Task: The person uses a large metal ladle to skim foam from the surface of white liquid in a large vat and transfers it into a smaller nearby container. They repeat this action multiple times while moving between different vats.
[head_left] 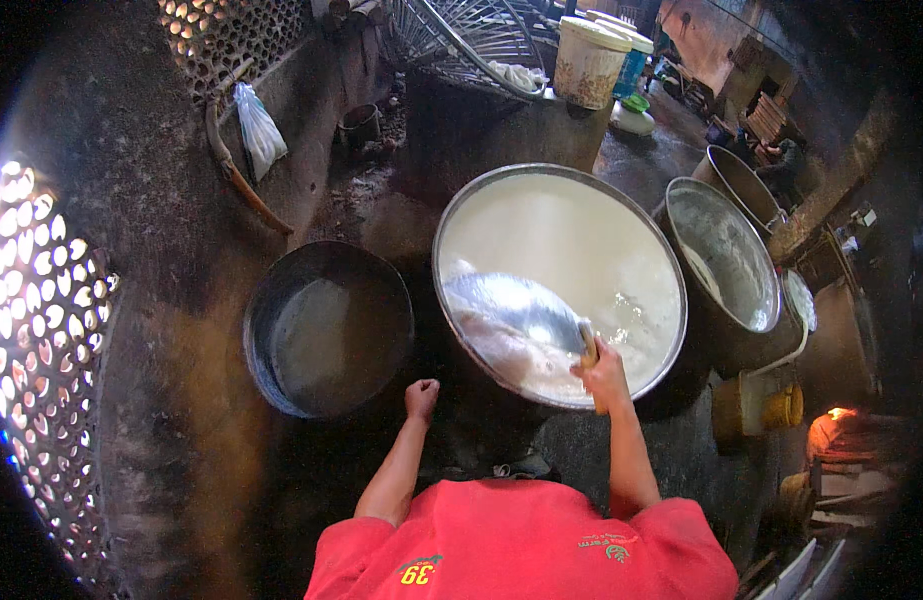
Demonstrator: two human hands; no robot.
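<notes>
A wide round vat (671,350) of milky white liquid stands in front of me. My right hand (603,378) is wrapped round the short wooden handle of a large, shiny metal scoop (526,305) at the vat's near side. The scoop's bowl is tilted in the liquid, and foam (496,345) lies along its near edge. My left hand (421,398) is closed in a fist between the vat and a dark round pan (401,340) on the left. It touches neither, and nothing shows in it. Some liquid pools at the bottom of the pan.
Right of the vat stand a metal tub (721,250) and another tub (743,185) behind it. A yellow container (781,408) and a fire (839,413) are at the lower right. Beyond the vat, white buckets (589,65) stand on a ledge. A white bag (258,130) hangs at the left wall.
</notes>
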